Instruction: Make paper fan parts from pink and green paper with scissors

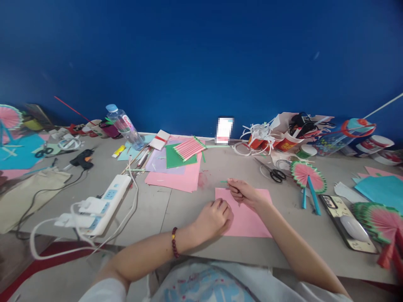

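A pink sheet of paper (252, 224) lies on the table in front of me. My left hand (217, 216) rests over its left edge, fingers loosely bent and a little apart, palm down. Above the sheet's upper part, my right hand (242, 193) is closed in a pinch. A thin green paper strip (223, 181) sticks out to the left from its fingertips; the rest of the strip is hidden by the fingers. Farther back, a pleated pink paper piece with green edges (189, 149) sits on a green sheet (172, 157).
Left are a power strip (110, 201) with cables, a glue gun (83, 159) and a tilted bottle (126, 126). Right are black scissors (277, 175), a pink paper fan (307, 176), a phone (335, 212) with a white mouse (354, 228) on it. Paper cups (286, 142) stand behind.
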The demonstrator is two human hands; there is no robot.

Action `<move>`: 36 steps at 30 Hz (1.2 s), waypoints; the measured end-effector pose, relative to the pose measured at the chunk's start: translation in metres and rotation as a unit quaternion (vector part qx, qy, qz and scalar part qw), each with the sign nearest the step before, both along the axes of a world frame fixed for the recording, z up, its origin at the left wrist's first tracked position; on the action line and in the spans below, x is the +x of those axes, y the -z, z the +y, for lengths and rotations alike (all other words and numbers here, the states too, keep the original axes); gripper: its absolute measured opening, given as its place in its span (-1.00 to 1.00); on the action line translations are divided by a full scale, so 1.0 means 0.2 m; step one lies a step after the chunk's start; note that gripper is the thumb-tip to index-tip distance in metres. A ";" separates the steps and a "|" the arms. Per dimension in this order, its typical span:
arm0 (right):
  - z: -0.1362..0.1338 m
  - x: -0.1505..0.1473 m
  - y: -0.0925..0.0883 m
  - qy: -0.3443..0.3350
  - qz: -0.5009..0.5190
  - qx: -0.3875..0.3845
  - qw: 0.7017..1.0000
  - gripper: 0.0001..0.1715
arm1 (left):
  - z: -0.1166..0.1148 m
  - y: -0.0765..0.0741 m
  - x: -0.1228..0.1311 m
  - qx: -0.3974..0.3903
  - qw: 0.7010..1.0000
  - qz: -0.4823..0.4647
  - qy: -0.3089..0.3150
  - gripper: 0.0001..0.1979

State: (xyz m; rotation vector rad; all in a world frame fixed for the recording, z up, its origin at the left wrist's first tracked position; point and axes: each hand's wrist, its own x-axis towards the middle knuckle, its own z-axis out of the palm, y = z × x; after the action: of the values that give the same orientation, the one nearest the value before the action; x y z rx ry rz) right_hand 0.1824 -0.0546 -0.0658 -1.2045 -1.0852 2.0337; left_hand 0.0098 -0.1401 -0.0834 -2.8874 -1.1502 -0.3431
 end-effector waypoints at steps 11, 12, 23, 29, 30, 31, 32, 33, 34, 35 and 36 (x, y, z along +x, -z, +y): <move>-0.05 -0.07 -0.02 -0.045 -0.214 0.149 0.964 -0.59 | 0.06 0.02 -0.04 -0.025 0.999 -0.021 0.017 -0.79; -0.06 -0.08 -0.02 -0.054 -0.224 0.159 0.960 -0.59 | 0.07 0.02 -0.05 -0.019 1.000 -0.014 0.017 -0.79; -0.05 -0.07 0.01 -0.052 -0.256 0.165 0.951 -0.66 | 0.20 -0.03 -0.16 -0.041 0.978 -0.139 -0.149 -0.83; -0.07 -0.08 -0.04 -0.048 -0.199 0.137 0.969 -0.69 | 0.30 -0.05 -0.19 -0.185 0.929 -0.274 -0.165 -0.81; -0.08 -0.08 -0.05 -0.047 -0.193 0.133 0.971 -0.71 | 0.31 -0.05 -0.19 -0.201 0.923 -0.288 -0.156 -0.80; -0.08 -0.09 -0.05 -0.048 -0.191 0.132 0.972 -0.71 | 0.30 -0.05 -0.18 -0.211 0.918 -0.300 -0.151 -0.79; -0.08 -0.09 -0.05 -0.050 -0.191 0.135 0.971 -0.71 | 0.30 -0.05 -0.18 -0.220 0.913 -0.312 -0.147 -0.78; -0.08 -0.08 -0.05 -0.052 -0.193 0.139 0.970 -0.71 | 0.30 -0.05 -0.18 -0.228 0.907 -0.322 -0.144 -0.76; -0.08 -0.08 -0.04 -0.056 -0.197 0.143 0.968 -0.70 | 0.30 -0.05 -0.17 -0.237 0.902 -0.331 -0.141 -0.75; -0.08 -0.08 -0.04 -0.059 -0.201 0.145 0.967 -0.69 | 0.30 -0.04 -0.17 -0.246 0.897 -0.340 -0.139 -0.74; -0.08 -0.08 -0.03 -0.061 -0.202 0.144 0.967 -0.68 | 0.30 -0.04 -0.17 -0.255 0.892 -0.348 -0.135 -0.73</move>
State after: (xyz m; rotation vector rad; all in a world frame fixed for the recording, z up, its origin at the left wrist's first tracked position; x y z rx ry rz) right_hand 0.1664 -0.0701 -0.0603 -1.4598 -1.6208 1.6724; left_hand -0.0250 -0.0793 -0.0750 -3.0150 -1.9766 -1.3236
